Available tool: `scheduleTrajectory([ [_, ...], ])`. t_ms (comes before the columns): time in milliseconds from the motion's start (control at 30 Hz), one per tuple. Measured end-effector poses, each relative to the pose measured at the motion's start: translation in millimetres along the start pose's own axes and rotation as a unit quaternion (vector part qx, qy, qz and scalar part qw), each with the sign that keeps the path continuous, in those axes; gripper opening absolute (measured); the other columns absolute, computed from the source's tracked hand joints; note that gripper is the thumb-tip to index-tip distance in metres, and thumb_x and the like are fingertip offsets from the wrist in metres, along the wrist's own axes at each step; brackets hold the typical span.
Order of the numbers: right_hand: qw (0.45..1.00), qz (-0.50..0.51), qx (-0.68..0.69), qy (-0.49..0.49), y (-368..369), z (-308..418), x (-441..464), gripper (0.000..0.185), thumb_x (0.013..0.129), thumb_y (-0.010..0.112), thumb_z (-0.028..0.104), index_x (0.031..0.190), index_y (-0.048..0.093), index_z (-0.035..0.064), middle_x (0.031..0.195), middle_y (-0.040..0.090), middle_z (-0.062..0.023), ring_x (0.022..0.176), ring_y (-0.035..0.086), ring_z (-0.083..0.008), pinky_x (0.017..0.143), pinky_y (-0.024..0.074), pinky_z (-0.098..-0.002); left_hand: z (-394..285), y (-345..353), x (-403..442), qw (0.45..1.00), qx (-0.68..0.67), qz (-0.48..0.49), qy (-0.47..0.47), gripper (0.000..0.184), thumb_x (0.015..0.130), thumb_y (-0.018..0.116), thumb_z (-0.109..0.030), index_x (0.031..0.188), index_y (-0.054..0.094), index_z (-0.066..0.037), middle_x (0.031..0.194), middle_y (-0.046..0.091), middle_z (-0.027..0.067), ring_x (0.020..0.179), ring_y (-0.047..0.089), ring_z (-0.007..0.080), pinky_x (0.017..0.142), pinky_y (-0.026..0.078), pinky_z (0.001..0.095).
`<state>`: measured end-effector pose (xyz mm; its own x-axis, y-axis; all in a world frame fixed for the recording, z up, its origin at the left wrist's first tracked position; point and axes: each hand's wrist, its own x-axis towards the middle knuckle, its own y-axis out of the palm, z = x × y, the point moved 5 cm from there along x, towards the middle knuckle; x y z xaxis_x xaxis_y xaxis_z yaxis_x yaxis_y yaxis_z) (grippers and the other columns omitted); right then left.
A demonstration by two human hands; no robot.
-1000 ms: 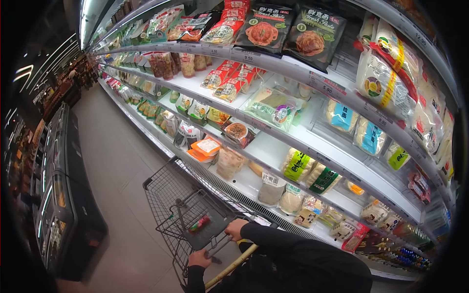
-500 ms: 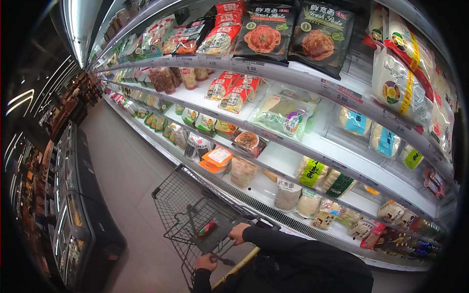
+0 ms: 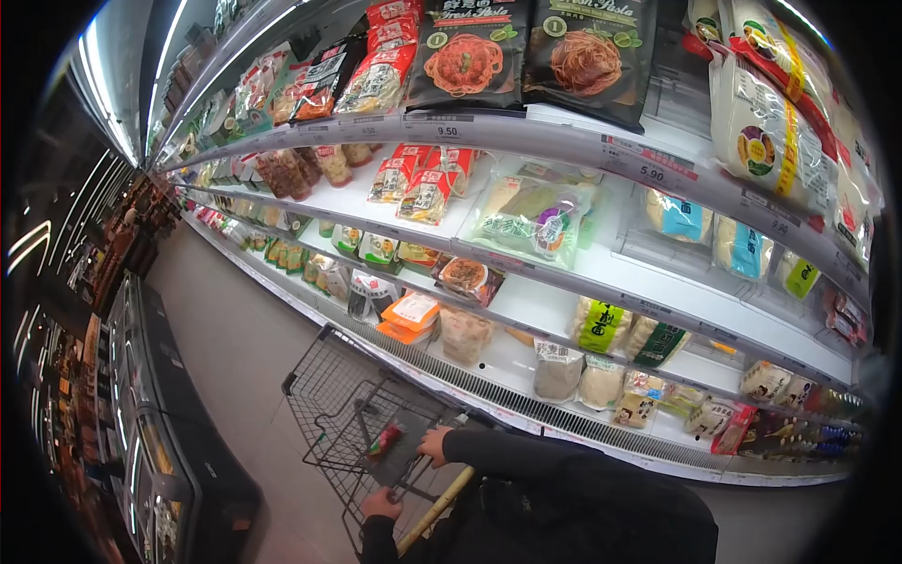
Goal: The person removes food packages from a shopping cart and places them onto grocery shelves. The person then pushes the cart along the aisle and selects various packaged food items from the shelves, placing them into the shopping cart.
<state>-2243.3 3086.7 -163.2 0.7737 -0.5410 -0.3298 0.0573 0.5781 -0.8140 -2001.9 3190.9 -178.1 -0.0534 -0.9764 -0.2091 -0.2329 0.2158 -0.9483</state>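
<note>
A wire shopping cart (image 3: 315, 395) stands in front of me, beside the chilled shelves. My left hand (image 3: 381, 504) is closed on its near left frame. On the right, my right hand (image 3: 434, 447) is closed on the frame near the grey panel (image 3: 406, 438). A small red and green package (image 3: 385, 439) lies by that panel in the cart. The yellowish handle bar (image 3: 438, 508) runs between my dark sleeves, behind both hands. My fingertips are partly hidden.
Open chilled shelves (image 3: 564, 273) on the right hold black fresh pasta packs (image 3: 474, 61), bagged noodles (image 3: 601, 324) and an orange package (image 3: 411, 315). A dark freezer case (image 3: 193, 423) lines the left side. Grey aisle floor (image 3: 235, 348) lies between them.
The view has shifted, so the shelf goods at upper left appear further left and higher. Both hands stay on the cart, which sits slightly further left in the picture.
</note>
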Motion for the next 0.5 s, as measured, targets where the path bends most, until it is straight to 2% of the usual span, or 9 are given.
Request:
scheduleTrajectory([
  [167,0.997,-0.075,0.005,0.006,-12,-8,0,0.056,0.079,0.08,0.042,0.125,0.066,0.0142,0.119,0.066,-0.0099,0.118,0.061,-0.0328,0.098,0.0496,-0.0469,15,-7,18,1.0,0.025,0.004,-0.01,0.019,0.071,0.077,-0.027,0.087,0.076,-0.016,0.073,0.072,0.0074,0.074,0.071,0.0323,0.072,0.056,0.0432],
  [300,0.993,-0.111,0.03,-0.011,-27,-16,-7,0.052,0.083,0.077,0.041,0.125,0.066,0.0128,0.118,0.066,-0.011,0.115,0.063,-0.0343,0.096,0.0513,-0.0465,23,-12,32,0.999,0.039,0.014,-0.01,0.019,0.071,0.077,-0.027,0.086,0.076,-0.016,0.072,0.073,0.0059,0.075,0.071,0.0303,0.072,0.056,0.0431],
  [367,0.992,-0.11,0.066,0.007,-35,-17,-11,0.05,0.088,0.073,0.038,0.129,0.063,0.0129,0.118,0.065,-0.0121,0.111,0.065,-0.0347,0.092,0.0531,-0.0459,25,-14,35,0.999,0.042,0.024,-0.015,0.022,0.072,0.081,-0.028,0.09,0.076,-0.016,0.082,0.074,0.006,0.08,0.072,0.0275,0.073,0.056,0.0427],
  [400,0.991,-0.116,0.067,0.01,-41,-18,-15,0.05,0.088,0.073,0.038,0.129,0.063,0.0129,0.118,0.065,-0.0121,0.111,0.065,-0.0347,0.092,0.0531,-0.0459,25,-15,36,0.999,0.046,0.023,-0.01,0.022,0.072,0.081,-0.028,0.09,0.076,-0.016,0.082,0.074,0.006,0.08,0.072,0.0275,0.073,0.056,0.0427],
  [467,0.975,-0.175,0.133,-0.022,-56,-20,-27,0.048,0.093,0.069,0.036,0.134,0.059,0.0135,0.119,0.065,-0.0131,0.109,0.066,-0.0334,0.09,0.0543,-0.0446,20,-17,39,1.0,-0.023,-0.001,0.02,0.035,0.073,0.084,-0.03,0.102,0.074,-0.014,0.107,0.071,0.0078,0.094,0.07,0.0261,0.079,0.056,0.042],
  [500,0.974,-0.18,0.133,-0.019,-65,-23,-37,0.048,0.093,0.069,0.036,0.134,0.059,0.0135,0.119,0.065,-0.0131,0.109,0.066,-0.0334,0.09,0.0543,-0.0446,6,-26,39,0.998,-0.06,-0.004,0.033,0.051,0.076,0.085,-0.03,0.119,0.068,-0.011,0.126,0.06,0.0109,0.114,0.062,0.0303,0.094,0.052,0.0433],
])
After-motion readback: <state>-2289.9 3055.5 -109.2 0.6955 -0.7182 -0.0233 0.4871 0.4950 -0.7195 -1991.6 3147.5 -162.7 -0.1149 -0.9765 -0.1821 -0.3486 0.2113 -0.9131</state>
